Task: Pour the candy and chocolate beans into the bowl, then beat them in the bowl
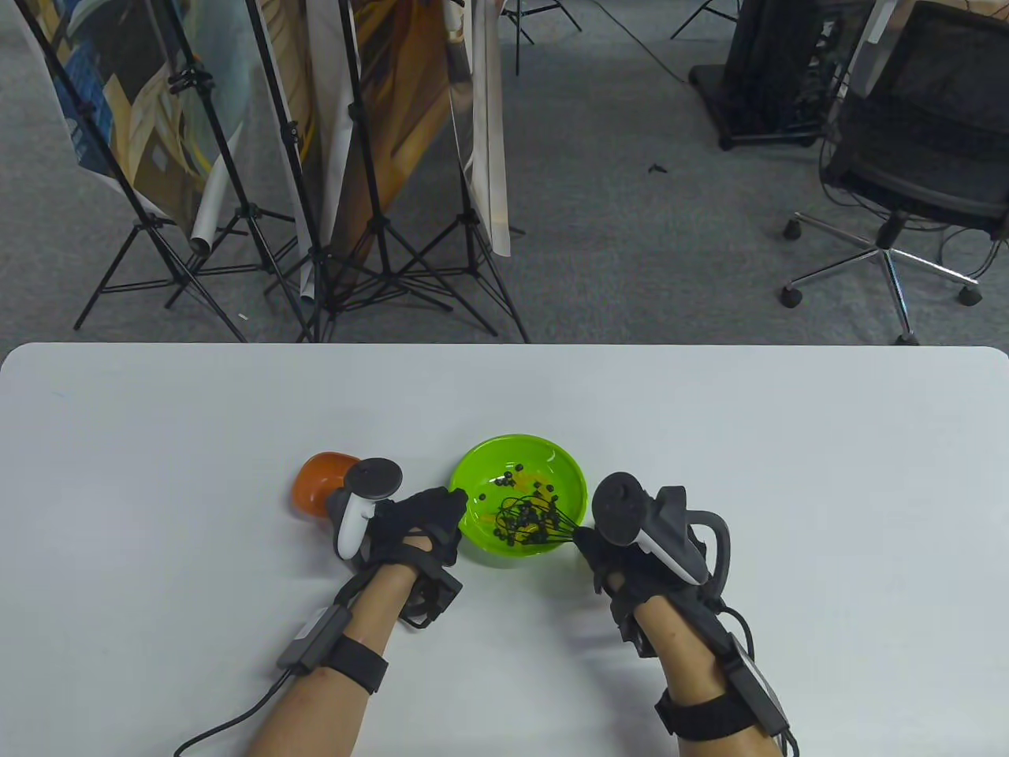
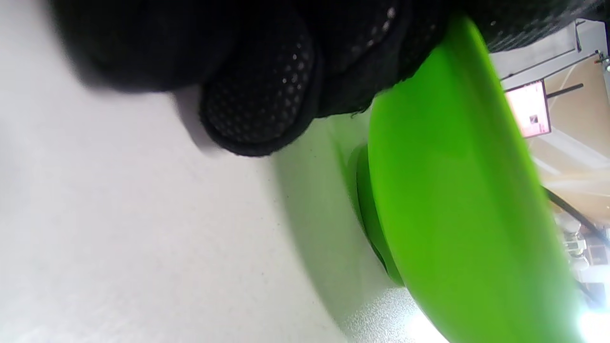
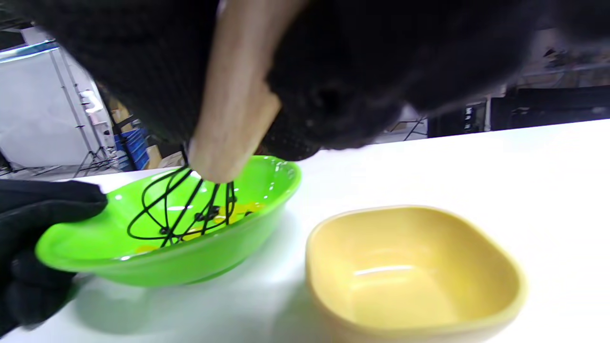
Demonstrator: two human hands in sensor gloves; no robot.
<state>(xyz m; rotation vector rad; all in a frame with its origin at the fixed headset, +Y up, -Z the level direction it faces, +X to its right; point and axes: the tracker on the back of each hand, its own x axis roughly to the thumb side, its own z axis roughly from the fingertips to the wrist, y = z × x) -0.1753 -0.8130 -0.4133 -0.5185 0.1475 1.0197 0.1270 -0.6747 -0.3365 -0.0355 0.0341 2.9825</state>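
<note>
Candy and dark chocolate beans (image 1: 524, 516) are lying mixed in the green bowl (image 1: 544, 453), which is sitting on the white table (image 1: 788, 473) right between your two hands.

Some things are hard to see. Your right hand (image 1: 623, 564) is mostly hiding under its tracker in the table view, and in the right wrist view the glove is filling the top as a dark blur. Your fingers are wrapping around the pale wooden handle of the whisk (image 3: 183, 209), and its black wires are sitting down among the beans. The yellow candy shows only as small bright bits under the wires. The yellow bowl (image 3: 414, 271) is showing only in the right wrist view, just beside the green bowl and nearer to that wrist camera; your right hand is covering that spot in the table view.

Your left hand (image 1: 422, 520) is gripping the green bowl's rim on its near left side, with its fingers curling over the lip. In the left wrist view, one fingertip (image 2: 259, 107) is touching the table next to the bowl's outer wall. An orange bowl (image 1: 319, 481) is sitting just behind your left hand, half hidden by the tracker.
</note>
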